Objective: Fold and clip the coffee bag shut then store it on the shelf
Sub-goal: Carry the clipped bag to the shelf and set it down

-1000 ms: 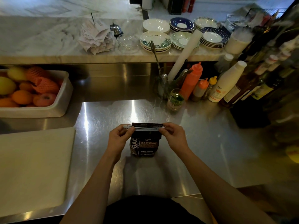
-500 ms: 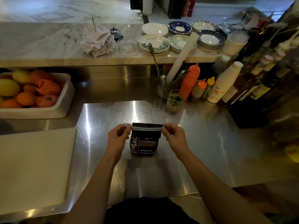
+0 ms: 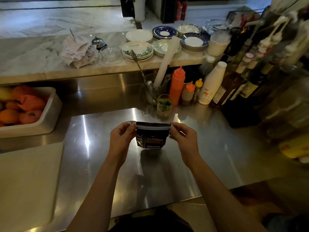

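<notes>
A small dark coffee bag (image 3: 151, 139) with white lettering stands upright on the steel counter (image 3: 200, 148), its top folded over. A long pale sealing clip (image 3: 153, 126) lies across the folded top. My left hand (image 3: 121, 137) pinches the clip's left end and my right hand (image 3: 181, 136) pinches its right end, thumbs toward me. The bag's lower part shows between the two hands.
A white cutting board (image 3: 28, 181) lies at the left. A white tub of fruit (image 3: 50, 114) sits behind it. Behind the bag stand a glass (image 3: 164, 106), an orange squeeze bottle (image 3: 176, 84), a white bottle (image 3: 211, 84) and dark bottles (image 3: 242, 91). Plates (image 3: 138, 49) fill the marble ledge.
Both hands stay on the clip's ends and the bag has hardly moved on the counter. The view has tilted slightly.
</notes>
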`<action>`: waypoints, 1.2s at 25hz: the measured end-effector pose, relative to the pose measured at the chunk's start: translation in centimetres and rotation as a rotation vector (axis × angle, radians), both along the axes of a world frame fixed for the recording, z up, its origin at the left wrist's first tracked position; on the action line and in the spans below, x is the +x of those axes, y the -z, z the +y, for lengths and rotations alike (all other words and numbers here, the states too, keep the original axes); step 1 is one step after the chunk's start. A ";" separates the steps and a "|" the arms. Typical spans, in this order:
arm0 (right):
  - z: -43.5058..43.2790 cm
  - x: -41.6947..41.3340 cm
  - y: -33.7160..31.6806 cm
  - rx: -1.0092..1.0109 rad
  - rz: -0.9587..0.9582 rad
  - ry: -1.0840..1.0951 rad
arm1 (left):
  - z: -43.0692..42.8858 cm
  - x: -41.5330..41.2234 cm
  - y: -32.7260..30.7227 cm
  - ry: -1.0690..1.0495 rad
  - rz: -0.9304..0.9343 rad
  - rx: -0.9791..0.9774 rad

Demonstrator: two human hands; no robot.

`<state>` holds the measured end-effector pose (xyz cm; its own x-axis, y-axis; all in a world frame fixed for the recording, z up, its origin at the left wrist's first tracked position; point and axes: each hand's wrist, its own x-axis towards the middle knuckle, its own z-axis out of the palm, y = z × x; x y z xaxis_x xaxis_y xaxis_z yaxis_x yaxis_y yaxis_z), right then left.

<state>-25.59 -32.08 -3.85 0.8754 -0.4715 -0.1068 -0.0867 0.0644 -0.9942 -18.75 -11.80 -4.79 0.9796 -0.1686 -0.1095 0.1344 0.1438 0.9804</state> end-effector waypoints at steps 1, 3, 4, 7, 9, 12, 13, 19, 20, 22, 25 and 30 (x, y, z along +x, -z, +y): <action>-0.7 -0.4 -0.3 0.001 -0.010 0.006 | -0.9 -0.2 -0.2 0.003 -0.001 -0.006; -2.1 -1.3 -0.9 -0.001 -0.023 0.014 | -2.6 -0.7 -0.7 0.017 -0.015 -0.007; -2.9 -1.9 -1.1 -0.001 -0.033 0.031 | -3.6 -1.0 -1.1 0.032 -0.023 -0.012; -4.7 -4.0 -2.0 -0.017 -0.053 0.121 | -5.9 -1.7 -1.8 0.108 -0.034 -0.020; -5.1 -5.4 -2.1 -0.032 -0.061 0.163 | -6.8 -2.1 -2.1 0.152 -0.036 -0.018; -4.8 -7.9 -2.8 -0.055 -0.068 0.258 | -7.8 -2.7 -2.5 0.235 -0.032 -0.013; -4.5 -8.9 -3.1 -0.067 -0.079 0.301 | -8.0 -3.0 -2.7 0.272 -0.033 -0.020; -1.6 -15.2 -4.6 -0.093 -0.103 0.538 | -9.0 -6.3 -3.9 0.467 -0.021 -0.041; -1.3 -16.5 -4.9 -0.102 -0.101 0.581 | -9.4 -7.1 -4.0 0.512 -0.015 -0.051; -0.7 -18.8 -5.3 -0.108 -0.114 0.639 | -10.0 -8.5 -4.4 0.586 -0.007 -0.082; -0.1 -23.1 -5.9 -0.148 -0.129 0.752 | -12.0 -11.5 -4.9 0.718 -0.009 -0.105; -0.4 -31.7 -5.6 -0.170 -0.078 1.011 | -16.7 -18.5 -5.8 0.935 0.013 -0.102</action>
<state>-57.27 -32.48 1.78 0.0623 -0.9956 0.0698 -0.0050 -0.0702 -0.9975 -37.24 -28.54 0.99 0.4404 -0.8958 -0.0606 0.2492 0.0571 0.9668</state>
